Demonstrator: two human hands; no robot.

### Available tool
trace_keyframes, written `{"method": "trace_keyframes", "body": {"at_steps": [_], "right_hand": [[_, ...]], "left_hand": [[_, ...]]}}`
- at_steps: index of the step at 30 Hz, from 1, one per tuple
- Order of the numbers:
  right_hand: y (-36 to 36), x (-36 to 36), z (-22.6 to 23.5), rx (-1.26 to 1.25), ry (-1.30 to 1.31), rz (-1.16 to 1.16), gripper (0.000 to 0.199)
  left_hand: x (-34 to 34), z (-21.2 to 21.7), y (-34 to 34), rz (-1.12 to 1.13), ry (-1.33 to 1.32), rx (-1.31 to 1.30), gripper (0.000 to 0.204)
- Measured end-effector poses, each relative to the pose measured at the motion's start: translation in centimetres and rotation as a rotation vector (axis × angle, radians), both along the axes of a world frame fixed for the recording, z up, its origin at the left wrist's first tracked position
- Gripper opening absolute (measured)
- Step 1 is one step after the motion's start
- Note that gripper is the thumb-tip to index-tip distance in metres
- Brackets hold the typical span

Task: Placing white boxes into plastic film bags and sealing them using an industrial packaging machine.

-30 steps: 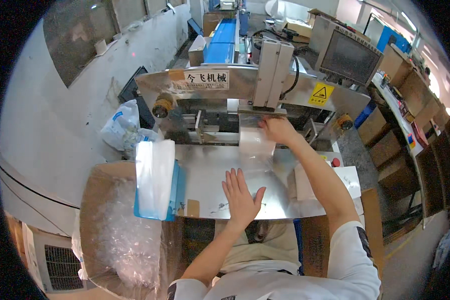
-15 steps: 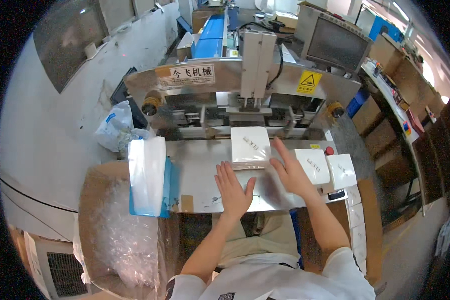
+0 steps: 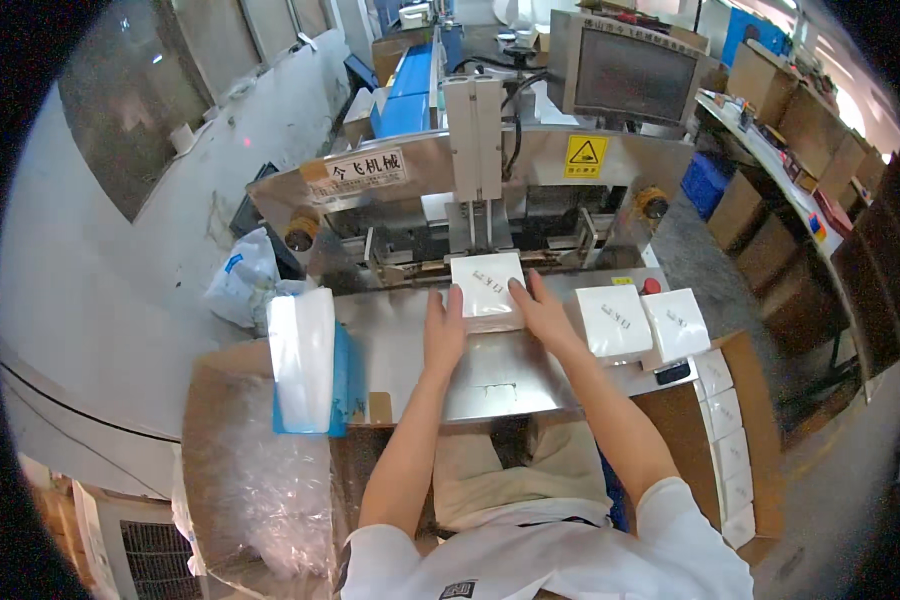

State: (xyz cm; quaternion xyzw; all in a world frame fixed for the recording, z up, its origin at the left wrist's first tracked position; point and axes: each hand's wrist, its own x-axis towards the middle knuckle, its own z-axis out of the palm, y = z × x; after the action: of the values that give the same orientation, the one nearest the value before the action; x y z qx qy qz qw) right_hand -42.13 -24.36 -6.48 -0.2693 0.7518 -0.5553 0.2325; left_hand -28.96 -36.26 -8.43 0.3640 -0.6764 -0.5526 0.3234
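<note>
A flat white square box (image 3: 487,284) lies on the steel work surface (image 3: 400,350) just in front of the machine's mouth. My left hand (image 3: 443,327) presses against its left side and my right hand (image 3: 541,310) rests on its right side, so both hands frame it. Two more white boxes (image 3: 614,319) (image 3: 676,324) sit side by side at the right end of the surface. The steel machine (image 3: 470,170) with a yellow warning sticker stands behind.
A blue tray holding a stack of clear bags (image 3: 304,358) stands at the left. A cardboard carton with plastic film (image 3: 250,480) is at lower left. A carton with a row of white boxes (image 3: 725,440) is at lower right. A monitor (image 3: 635,75) is beyond.
My right hand came back from the machine's mouth with a white box. Both hands then slid forward and closed in on the box's sides.
</note>
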Motion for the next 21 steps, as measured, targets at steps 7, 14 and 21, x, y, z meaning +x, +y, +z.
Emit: {"method": "trace_keyframes", "body": {"at_steps": [7, 14, 21], "right_hand": [[0.4, 0.0, 0.5, -0.066, -0.153, 0.118, 0.079], [10.1, 3.5, 1.7, 0.04, 0.115, 0.184, 0.073], [18.3, 5.5, 11.9, -0.328, 0.343, 0.404, 0.057]], "left_hand": [[-0.1, 0.2, -0.5, -0.13, 0.07, 0.247, 0.062], [6.5, 2.0, 5.9, -0.357, 0.124, 0.542, 0.058], [0.7, 0.9, 0.3, -0.392, -0.339, -0.123, 0.058]]}}
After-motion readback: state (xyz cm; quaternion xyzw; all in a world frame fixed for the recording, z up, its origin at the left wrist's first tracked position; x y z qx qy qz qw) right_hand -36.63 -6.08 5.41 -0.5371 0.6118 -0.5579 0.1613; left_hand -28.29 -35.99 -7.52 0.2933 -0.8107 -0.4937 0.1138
